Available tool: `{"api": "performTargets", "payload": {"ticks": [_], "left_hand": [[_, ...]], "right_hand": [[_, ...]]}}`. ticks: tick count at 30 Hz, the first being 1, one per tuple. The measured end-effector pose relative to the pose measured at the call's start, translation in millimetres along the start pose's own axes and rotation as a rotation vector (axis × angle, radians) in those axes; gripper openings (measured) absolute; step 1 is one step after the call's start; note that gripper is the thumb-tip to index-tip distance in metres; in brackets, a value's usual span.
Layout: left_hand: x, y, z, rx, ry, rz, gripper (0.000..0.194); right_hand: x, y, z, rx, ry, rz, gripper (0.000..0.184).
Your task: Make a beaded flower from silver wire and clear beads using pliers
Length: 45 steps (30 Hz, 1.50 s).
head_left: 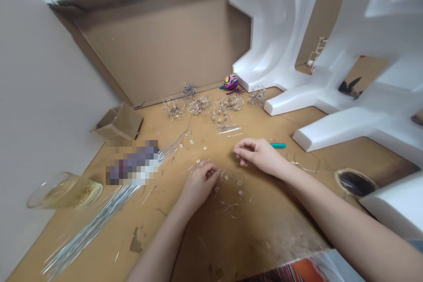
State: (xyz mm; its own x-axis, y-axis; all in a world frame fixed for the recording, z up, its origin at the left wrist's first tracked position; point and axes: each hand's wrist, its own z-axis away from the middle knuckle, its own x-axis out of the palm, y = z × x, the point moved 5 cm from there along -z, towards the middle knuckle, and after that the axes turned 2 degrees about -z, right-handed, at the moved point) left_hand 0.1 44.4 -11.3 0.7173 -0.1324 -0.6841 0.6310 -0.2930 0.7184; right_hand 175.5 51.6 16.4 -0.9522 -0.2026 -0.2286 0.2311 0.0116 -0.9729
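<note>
My left hand [201, 185] pinches the left edge of a thin wire ring [240, 193] strung with several clear beads, which lies on the tabletop. Up and to the right of the ring is my right hand [256, 155], its thumb and fingertips pressed together. Whatever those fingertips hold, if anything, is too small to make out. Loose clear beads [192, 142] are scattered just beyond my left hand. A teal handle [278, 145] pokes out behind my right wrist; the rest of it is hidden.
Several finished-looking wire shapes [198, 104] stand at the back, near a colourful patterned ball [230, 82]. Short wire pieces [228, 130] lie before them. Leftward are a long wire bundle [95, 229], a glass of yellowish liquid [66, 191] and a cardboard box [120, 123]. White moulded foam [330, 128] borders the right.
</note>
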Motion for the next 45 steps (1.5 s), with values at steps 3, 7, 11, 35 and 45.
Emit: {"api": "performTargets", "payload": {"ticks": [3, 7, 11, 35, 45], "left_hand": [[2.2, -0.6, 0.8, -0.113, -0.033, 0.331, 0.019], [3.0, 3.1, 3.8, -0.192, -0.068, 0.642, 0.024], [3.2, 6.1, 5.6, -0.210, -0.062, 0.679, 0.024], [3.4, 0.9, 3.1, -0.213, 0.010, 0.619, 0.025], [3.9, 4.2, 4.0, -0.162, 0.006, 0.606, 0.023]], "right_hand": [[1.3, -0.3, 1.3, 0.002, -0.002, -0.017, 0.012], [0.3, 0.6, 2.0, -0.010, 0.005, -0.065, 0.013], [1.0, 1.8, 2.1, 0.001, 0.016, -0.098, 0.014], [17.0, -15.8, 18.6, -0.299, -0.067, 0.267, 0.017], [25.6, -21.6, 23.6, -0.459, -0.074, 0.494, 0.015]]}}
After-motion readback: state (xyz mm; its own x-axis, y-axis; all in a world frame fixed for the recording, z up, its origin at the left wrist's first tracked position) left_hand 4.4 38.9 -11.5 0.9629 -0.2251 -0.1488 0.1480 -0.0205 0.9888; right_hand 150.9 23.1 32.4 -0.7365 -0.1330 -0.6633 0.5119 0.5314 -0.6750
